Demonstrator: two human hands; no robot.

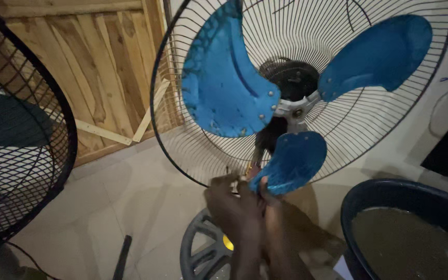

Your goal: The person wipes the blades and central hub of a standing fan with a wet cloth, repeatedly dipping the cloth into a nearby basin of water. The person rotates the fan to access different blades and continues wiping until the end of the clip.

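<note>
- Rear fan guard (203,155), a wire cage, fills the upper middle; its bottom rim ends right at your hands, and bare tiled floor (130,202) lies open to the left of it.
- Three blue blades on a grey hub (294,110): big left blade (224,83), upper-right blade (377,54), lower blade (294,161).
- Your left hand (234,207) sits at the guard's bottom rim, fingers curled narrow around the wire there (grip looks pinched, but dim light hides whether it truly clamps).
- Your right hand (270,212) is just beside it, the thumb touching the tip of the lower blade; the other fingers are tucked behind the left hand, so you can't tell how far open they are.
- Something small and yellow-orange shows between the hands and the rim; too small to tell what.
- Round grey fan base (198,254) with a yellow spot lies on the floor directly under your wrists.
- Dark basin (369,197) of murky water crowds the right side, close to your right forearm.
- A second fan's black mesh guard (53,135) stands at the left edge, well apart.
- Wooden plank door (99,67) behind, dark rod (122,257) on the floor lower left.
</note>
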